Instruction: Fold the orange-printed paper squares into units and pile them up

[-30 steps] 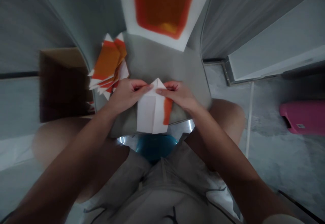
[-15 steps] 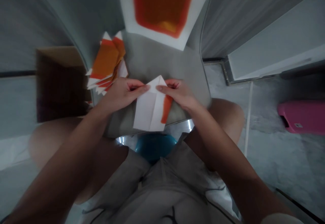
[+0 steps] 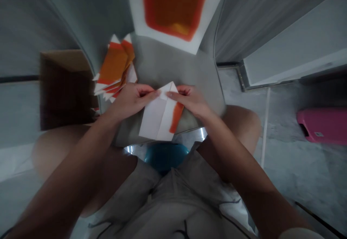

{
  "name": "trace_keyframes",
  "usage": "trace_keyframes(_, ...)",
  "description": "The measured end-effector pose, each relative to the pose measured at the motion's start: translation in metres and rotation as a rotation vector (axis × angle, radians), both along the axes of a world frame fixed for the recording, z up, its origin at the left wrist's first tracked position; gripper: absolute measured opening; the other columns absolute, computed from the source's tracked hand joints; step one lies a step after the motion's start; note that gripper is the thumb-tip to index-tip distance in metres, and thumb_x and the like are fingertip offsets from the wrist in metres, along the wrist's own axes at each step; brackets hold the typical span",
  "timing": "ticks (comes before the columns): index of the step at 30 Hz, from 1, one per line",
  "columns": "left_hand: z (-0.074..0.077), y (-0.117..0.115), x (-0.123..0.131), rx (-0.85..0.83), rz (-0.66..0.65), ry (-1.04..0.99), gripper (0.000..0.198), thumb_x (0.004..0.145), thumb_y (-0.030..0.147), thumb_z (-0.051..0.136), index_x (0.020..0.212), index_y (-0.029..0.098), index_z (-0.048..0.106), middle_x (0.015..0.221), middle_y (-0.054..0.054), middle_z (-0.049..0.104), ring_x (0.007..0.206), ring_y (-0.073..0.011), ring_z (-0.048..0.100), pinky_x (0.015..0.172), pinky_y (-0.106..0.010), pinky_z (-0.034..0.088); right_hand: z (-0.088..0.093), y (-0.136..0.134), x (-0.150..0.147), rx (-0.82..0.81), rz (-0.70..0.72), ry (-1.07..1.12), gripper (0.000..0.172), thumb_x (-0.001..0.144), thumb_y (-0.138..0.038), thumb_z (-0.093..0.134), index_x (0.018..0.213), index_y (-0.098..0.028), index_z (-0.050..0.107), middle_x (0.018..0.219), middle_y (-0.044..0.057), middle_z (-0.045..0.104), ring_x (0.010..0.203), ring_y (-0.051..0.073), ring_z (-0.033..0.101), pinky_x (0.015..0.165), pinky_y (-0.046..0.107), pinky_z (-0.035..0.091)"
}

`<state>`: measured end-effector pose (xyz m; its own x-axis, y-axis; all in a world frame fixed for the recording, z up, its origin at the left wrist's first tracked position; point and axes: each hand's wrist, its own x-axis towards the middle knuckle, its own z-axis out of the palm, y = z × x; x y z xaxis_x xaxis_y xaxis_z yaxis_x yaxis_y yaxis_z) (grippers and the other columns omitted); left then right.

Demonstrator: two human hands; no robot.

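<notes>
grey chair seat [image 3: 173, 64] below, left hand [image 3: 131, 100] and right hand [image 3: 192, 100] pinch the folded paper [image 3: 154, 116], now slanted further (its creases apparently still being worked).

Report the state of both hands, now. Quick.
Left hand: closed, holding the folded paper near its pointed top.
Right hand: closed, holding the same paper, opposite side of the point.

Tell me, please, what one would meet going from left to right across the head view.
Cardboard box, pile of folded papers, left hand, held sheet, right hand, pink plastic object.
</notes>
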<state>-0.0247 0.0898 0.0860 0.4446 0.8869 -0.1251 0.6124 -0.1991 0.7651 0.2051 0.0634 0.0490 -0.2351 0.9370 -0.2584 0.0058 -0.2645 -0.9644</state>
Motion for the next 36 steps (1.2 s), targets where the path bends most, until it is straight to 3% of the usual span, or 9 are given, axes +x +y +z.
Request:
trace_keyframes(7, -0.007, -0.003, 0.007, -0.068, 0.02, -0.128, 0.035, 0.091, 0.056, 0.066, 0.091, 0.022, 0.078, 0.081, -0.001, 0.075, 0.07, -0.0149, 0.064, 0.057, -0.025, 0.042, 0.003, -0.001, 0.0, -0.002, 0.022, -0.02, 0.042, 0.08, -0.059, 0.082, 0.093, -0.02, 0.077, 0.089, 0.003, 0.076, 0.08, 0.016, 0.065, 0.066, 0.026, 0.05)
trace_keyframes(13, -0.017, -0.003, 0.011, -0.069, 0.051, -0.158, 0.041, 0.091, 0.058, 0.065, 0.084, 0.02, 0.075, 0.076, -0.002, 0.073, 0.066, -0.0138, 0.062, 0.055, -0.024, 0.041, 0.002, 0.0, 0.001, 0.014, 0.025, -0.058, 0.044, 0.079, -0.062, 0.081, 0.092, -0.02, 0.076, 0.089, 0.003, 0.075, 0.081, 0.017, 0.066, 0.066, 0.026, 0.05)
trace_keyframes(23, -0.014, 0.0, 0.01, -0.043, 0.084, -0.162, 0.037, 0.086, 0.056, 0.071, 0.079, 0.02, 0.075, 0.071, -0.001, 0.072, 0.065, -0.0135, 0.061, 0.054, -0.024, 0.04, 0.006, 0.0, 0.001, 0.031, 0.074, -0.024, 0.047, 0.078, -0.063, 0.083, 0.092, -0.019, 0.076, 0.089, 0.002, 0.074, 0.082, 0.016, 0.065, 0.069, 0.026, 0.05)
trace_keyframes(36, -0.016, 0.0, 0.007, -0.065, 0.095, -0.169, 0.035, 0.082, 0.059, 0.076, 0.08, 0.023, 0.076, 0.074, -0.001, 0.074, 0.067, -0.0153, 0.063, 0.053, -0.025, 0.04, 0.002, 0.001, -0.004, 0.03, 0.002, -0.017, 0.045, 0.076, -0.063, 0.084, 0.091, -0.021, 0.079, 0.09, 0.002, 0.076, 0.08, 0.016, 0.065, 0.069, 0.026, 0.051)
